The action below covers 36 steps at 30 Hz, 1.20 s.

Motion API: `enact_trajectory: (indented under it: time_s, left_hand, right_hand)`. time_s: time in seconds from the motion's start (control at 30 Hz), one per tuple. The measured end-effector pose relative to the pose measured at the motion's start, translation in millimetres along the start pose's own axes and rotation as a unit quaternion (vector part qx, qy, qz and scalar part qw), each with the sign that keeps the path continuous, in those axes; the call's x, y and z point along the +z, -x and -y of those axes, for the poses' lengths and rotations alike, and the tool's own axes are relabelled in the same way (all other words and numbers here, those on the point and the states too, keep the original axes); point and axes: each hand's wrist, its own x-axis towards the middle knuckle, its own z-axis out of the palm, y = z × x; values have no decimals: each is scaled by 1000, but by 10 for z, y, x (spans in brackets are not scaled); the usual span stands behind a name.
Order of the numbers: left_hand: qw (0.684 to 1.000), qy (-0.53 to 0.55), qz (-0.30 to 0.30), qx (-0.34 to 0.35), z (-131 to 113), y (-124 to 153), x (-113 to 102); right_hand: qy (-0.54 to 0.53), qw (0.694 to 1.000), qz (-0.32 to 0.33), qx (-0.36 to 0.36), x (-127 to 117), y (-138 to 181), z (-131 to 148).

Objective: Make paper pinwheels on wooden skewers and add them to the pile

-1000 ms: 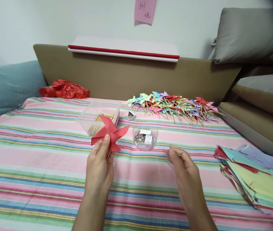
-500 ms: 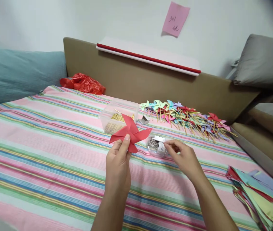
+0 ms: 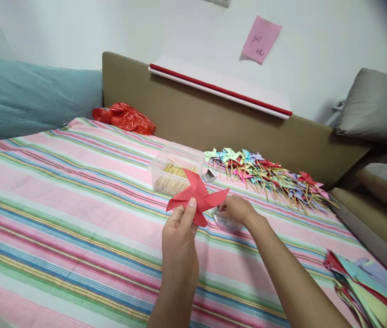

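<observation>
My left hand (image 3: pixel 182 228) pinches a red paper pinwheel (image 3: pixel 196 193) at its middle, thumb on the front face. The pinwheel is held upright above the striped cloth, without a stick on it that I can see. My right hand (image 3: pixel 236 209) reaches into a small clear round container (image 3: pixel 229 224) just right of the pinwheel. Its fingers are curled together down in the container, and the fingertips and whatever they grip are hidden. Behind the pinwheel stands a clear plastic box (image 3: pixel 157 171) full of thin wooden sticks (image 3: pixel 171 180).
Many finished pinwheels (image 3: pixel 262 173) on sticks lie heaped by the brown headboard (image 3: pixel 193 100). A small silvery piece (image 3: pixel 209 175) sits beside the box. Coloured paper sheets (image 3: pixel 374 287) are stacked at the right; a red plastic bag (image 3: pixel 128 119) lies at the back left.
My right hand has moved from the container's right edge to inside it, its fingers now curled downward. The left hand still holds the red pinwheel. The whole view has shifted slightly.
</observation>
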Motion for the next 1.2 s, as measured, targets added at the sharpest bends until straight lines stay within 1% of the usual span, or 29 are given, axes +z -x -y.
enact_trajectory:
  time_s: [0.17, 0.37, 0.7, 0.8, 0.87, 0.97, 1.07, 1.13, 1.2]
  left_hand:
    - [1000, 0, 6, -7, -17, 19, -4]
    - [1000, 16, 8, -11, -15, 30, -5]
    - [1000, 21, 6, -8, 23, 55, 17]
    - [1000, 24, 12, -11, 46, 64, 30]
    - [999, 25, 19, -14, 54, 65, 38]
    - [999, 23, 24, -16, 46, 63, 44]
    - [999, 16, 24, -17, 25, 63, 48]
    - [999, 8, 28, -16, 20, 68, 55]
    - [999, 0, 34, -13, 30, 79, 69]
  right_hand:
    - [57, 998, 21, 15, -45, -65, 31]
    - [81, 997, 13, 6, 26, -103, 33]
    - [47, 998, -2, -33, 98, -127, -28]
    - [22, 999, -21, -38, 55, -104, 6]
    - [5, 999, -42, -33, -18, -61, 17]
    - [-21, 996, -86, -10, -167, 130, -32]
    - [-52, 988, -140, 25, -222, 532, -176]
    - [-72, 982, -163, 56, -137, 868, -298]
    - [-91, 978, -167, 89, 42, 1178, -412]
